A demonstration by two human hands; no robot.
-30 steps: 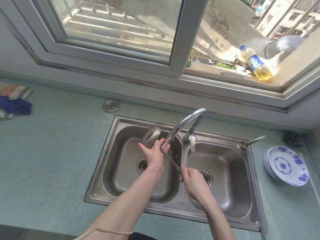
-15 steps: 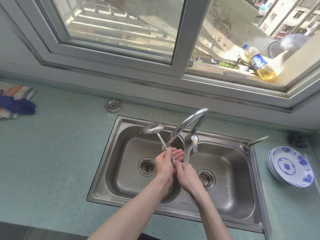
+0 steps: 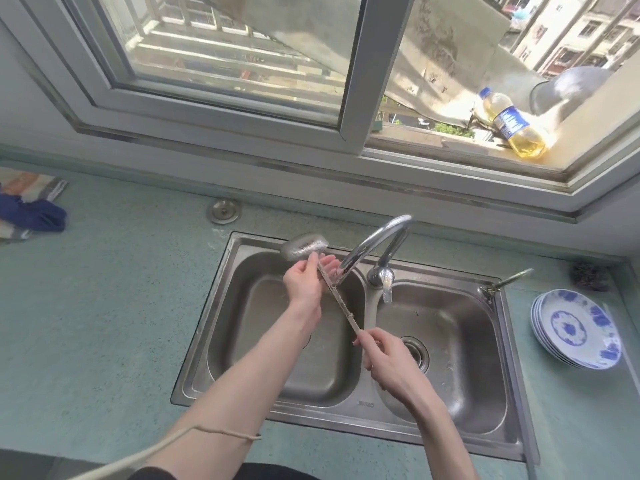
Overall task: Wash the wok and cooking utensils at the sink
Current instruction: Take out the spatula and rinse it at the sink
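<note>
The worktop [image 3: 104, 306] is a pale, speckled blue-green. My ladle [image 3: 304, 247] is shiny silver, like the steel-grey sink [image 3: 505, 341] and the chrome tap [image 3: 374, 244]. On the right, the stacked plates [image 3: 576, 329] are white with blue flower patterns. At far left lies a navy cloth [image 3: 33, 213] on a striped orange, grey and white towel [image 3: 38, 185]. On the window ledge, the bottle [image 3: 512, 128] holds yellow oil under a blue label and blue cap.

A small stamped mark on the sink [image 3: 366, 404] front rim, too blurred to read
</note>
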